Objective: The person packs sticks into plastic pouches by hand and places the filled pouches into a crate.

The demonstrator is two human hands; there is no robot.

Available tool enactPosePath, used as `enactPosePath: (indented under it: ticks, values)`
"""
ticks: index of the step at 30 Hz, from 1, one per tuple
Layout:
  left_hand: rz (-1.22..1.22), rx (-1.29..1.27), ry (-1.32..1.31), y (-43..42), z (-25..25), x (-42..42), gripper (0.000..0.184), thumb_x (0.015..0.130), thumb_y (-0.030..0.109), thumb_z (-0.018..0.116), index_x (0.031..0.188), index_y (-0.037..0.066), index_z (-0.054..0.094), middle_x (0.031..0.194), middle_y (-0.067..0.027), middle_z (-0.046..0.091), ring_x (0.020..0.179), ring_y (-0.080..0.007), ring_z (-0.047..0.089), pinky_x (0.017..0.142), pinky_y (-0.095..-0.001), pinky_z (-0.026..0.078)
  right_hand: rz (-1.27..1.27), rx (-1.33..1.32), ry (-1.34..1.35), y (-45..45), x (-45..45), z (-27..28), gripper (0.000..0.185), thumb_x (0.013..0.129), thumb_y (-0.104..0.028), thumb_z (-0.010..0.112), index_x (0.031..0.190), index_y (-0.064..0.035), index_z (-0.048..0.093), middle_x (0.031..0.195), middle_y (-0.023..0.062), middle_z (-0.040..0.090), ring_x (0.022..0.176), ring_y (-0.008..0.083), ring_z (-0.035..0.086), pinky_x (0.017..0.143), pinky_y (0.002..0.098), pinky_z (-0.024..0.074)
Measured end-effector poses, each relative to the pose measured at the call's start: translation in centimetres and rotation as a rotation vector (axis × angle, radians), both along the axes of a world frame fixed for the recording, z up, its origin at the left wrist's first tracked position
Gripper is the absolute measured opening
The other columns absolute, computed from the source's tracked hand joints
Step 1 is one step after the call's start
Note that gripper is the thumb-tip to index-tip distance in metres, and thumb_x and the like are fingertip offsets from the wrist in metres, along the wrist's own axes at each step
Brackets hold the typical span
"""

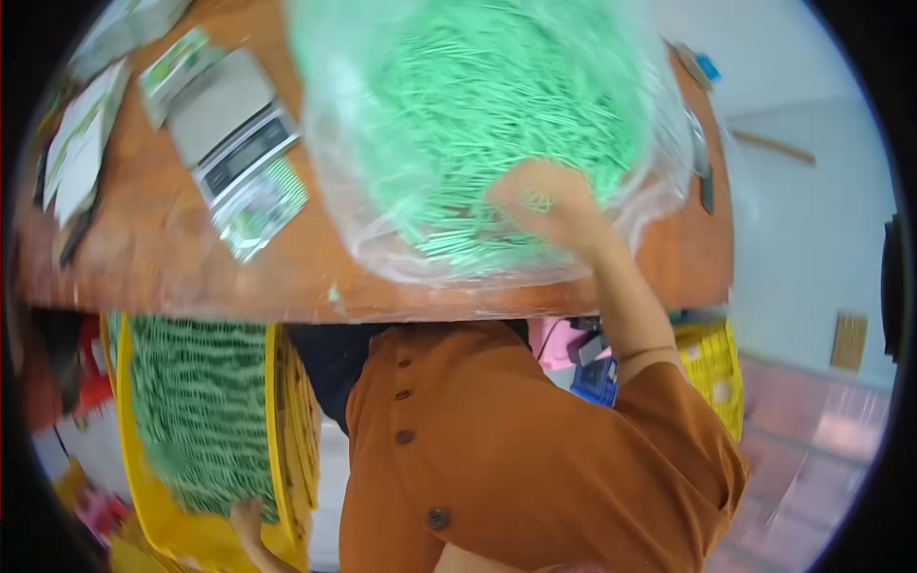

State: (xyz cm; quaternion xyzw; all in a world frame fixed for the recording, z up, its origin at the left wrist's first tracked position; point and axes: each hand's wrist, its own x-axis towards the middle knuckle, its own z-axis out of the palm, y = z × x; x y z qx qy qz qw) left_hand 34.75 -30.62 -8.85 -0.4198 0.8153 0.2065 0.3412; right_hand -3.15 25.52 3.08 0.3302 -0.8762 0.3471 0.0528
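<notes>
My right hand (552,202) is in the near part of a large clear plastic bag (358,224) of thin green sticks (516,91). Motion blurs its fingers, and a few sticks show against the hand. At the lower left, my left hand (246,519) has its fingers curled at the near end of a yellow crate (134,449). Rows of green items (201,411) fill this crate, and the hand touches them or is close beside them. What it may hold is too small to make out.
On the brown table (153,267) are a digital scale (234,134), a green-printed packet (263,205), a small box (177,72) and white-and-green packaging (86,143). A knife-like tool (705,162) lies at the right edge. Another yellow basket (716,377) stands below right.
</notes>
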Motion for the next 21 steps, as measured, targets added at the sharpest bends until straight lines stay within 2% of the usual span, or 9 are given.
enactPosePath:
  ticks: [1,2,3,4,5,7,10,16,21]
  values:
    - [-0.093,-0.340,-0.106,3.9,3.4,-4.4,0.024,0.088,0.024,0.055,0.092,0.000,0.058,0.071,-0.0060,0.053,0.067,-0.0175,0.051,0.060,-0.0334,0.042,-0.253,0.007,-0.012,3.2,-0.9,0.9,0.017,0.072,-0.010,0.064,0.089,-0.0085,0.065,0.083,0.0073,0.063,0.078,0.0243,0.057,0.069,0.0359,0.0466]
    - [-0.130,-0.346,0.125,4.6,4.0,-6.9,0.023,0.090,0.023,0.052,0.090,0.001,0.058,0.068,-0.0066,0.050,0.063,-0.0164,0.048,0.057,-0.0326,0.041,-0.277,0.213,0.095,6.7,-2.6,1.1,0.019,0.070,-0.014,0.066,0.089,-0.0092,0.065,0.083,0.0078,0.062,0.078,0.0247,0.057,0.068,0.0357,0.0470]
    - [-0.151,-0.344,0.354,4.9,4.1,-9.2,0.023,0.092,0.022,0.049,0.088,0.002,0.057,0.066,-0.0072,0.047,0.059,-0.0153,0.045,0.055,-0.0318,0.039,-0.282,0.423,0.199,8.3,-3.7,0.8,0.021,0.069,-0.017,0.068,0.089,-0.0100,0.066,0.083,0.0083,0.061,0.077,0.0252,0.057,0.068,0.0355,0.0474]
    - [-0.080,-0.198,0.909,9.2,4.5,-12.4,0.022,0.093,0.022,0.047,0.086,0.004,0.058,0.069,-0.0064,0.051,0.058,-0.0126,0.045,0.053,-0.0294,0.039,-0.293,0.419,0.201,8.7,-3.5,0.6,0.021,0.069,-0.017,0.068,0.089,-0.0100,0.066,0.083,0.0083,0.061,0.077,0.0252,0.057,0.068,0.0355,0.0474]
    - [-0.096,-0.014,1.103,12.2,4.6,-15.4,0.020,0.092,0.021,0.049,0.085,0.005,0.060,0.073,-0.0063,0.055,0.062,-0.0123,0.048,0.053,-0.0273,0.040,-0.322,0.559,0.189,9.1,-3.6,0.7,0.025,0.070,-0.020,0.068,0.091,-0.0072,0.064,0.083,0.0082,0.060,0.080,0.0258,0.056,0.069,0.0350,0.0466]
    - [-0.160,0.266,1.185,18.0,4.4,-20.4,0.011,0.085,0.009,0.054,0.083,0.001,0.061,0.080,-0.0079,0.060,0.071,-0.0151,0.054,0.062,-0.0254,0.044,-0.460,0.714,0.183,8.5,-4.0,-0.4,0.041,0.070,-0.036,0.067,0.095,-0.0032,0.061,0.087,0.0098,0.056,0.086,0.0272,0.054,0.071,0.0367,0.0449]
    - [-0.464,0.475,1.339,26.3,4.2,-25.8,0.006,0.075,-0.004,0.061,0.080,-0.001,0.060,0.082,-0.0117,0.063,0.076,-0.0211,0.059,0.068,-0.0284,0.046,-0.600,0.855,0.164,6.5,-4.3,-3.8,0.044,0.069,-0.038,0.067,0.093,-0.0022,0.058,0.091,0.0116,0.054,0.089,0.0287,0.052,0.074,0.0397,0.0432]
    - [-0.613,0.574,1.412,30.9,5.8,-28.7,0.007,0.073,-0.003,0.064,0.077,-0.001,0.060,0.081,-0.0133,0.063,0.072,-0.0252,0.061,0.066,-0.0289,0.047,-0.542,0.772,0.336,6.3,-4.5,-7.0,0.033,0.057,-0.016,0.066,0.087,-0.0046,0.058,0.089,0.0082,0.050,0.087,0.0241,0.050,0.069,0.0382,0.0393]
    - [-0.620,0.494,1.412,29.4,5.4,-28.8,0.006,0.073,-0.003,0.064,0.077,-0.001,0.059,0.081,-0.0130,0.063,0.072,-0.0243,0.061,0.065,-0.0281,0.047,-0.423,0.705,0.322,7.8,-5.8,-5.4,0.025,0.069,-0.015,0.062,0.090,-0.0031,0.056,0.099,0.0075,0.053,0.095,0.0248,0.048,0.078,0.0388,0.0378]
